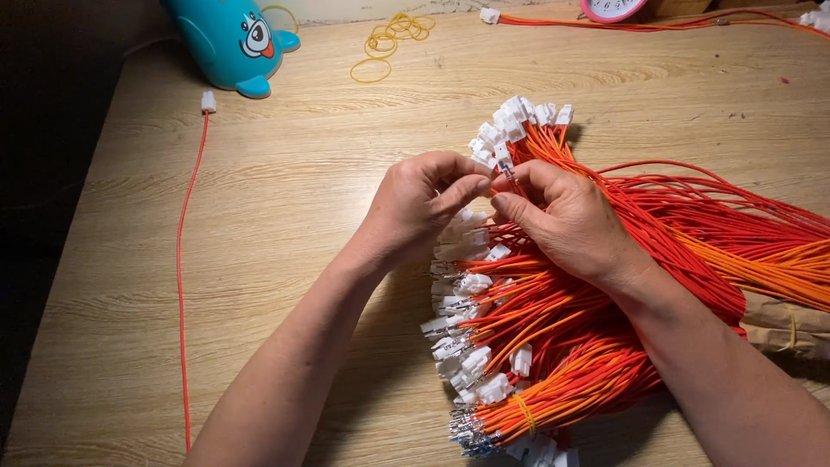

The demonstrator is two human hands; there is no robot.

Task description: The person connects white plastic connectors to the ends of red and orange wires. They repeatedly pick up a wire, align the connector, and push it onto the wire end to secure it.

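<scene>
My left hand (424, 207) and my right hand (566, 220) meet above a large heap of red and orange wires (596, 320) tipped with small white plastic connectors (519, 117). Both hands pinch one connector (502, 163) and its wire end between thumb and fingertips. My right hand rests on the wire heap; my left hand hovers at its left edge. More white connectors (462, 346) fan out along the heap's left side below my hands.
A wooden table (285, 216) holds a single red wire with a white connector (181, 259) at the left. A turquoise toy-shaped object (229, 39) and yellow rubber bands (389, 39) lie at the back. A pink round clock (609, 9) and another red wire (657, 23) sit at the far edge.
</scene>
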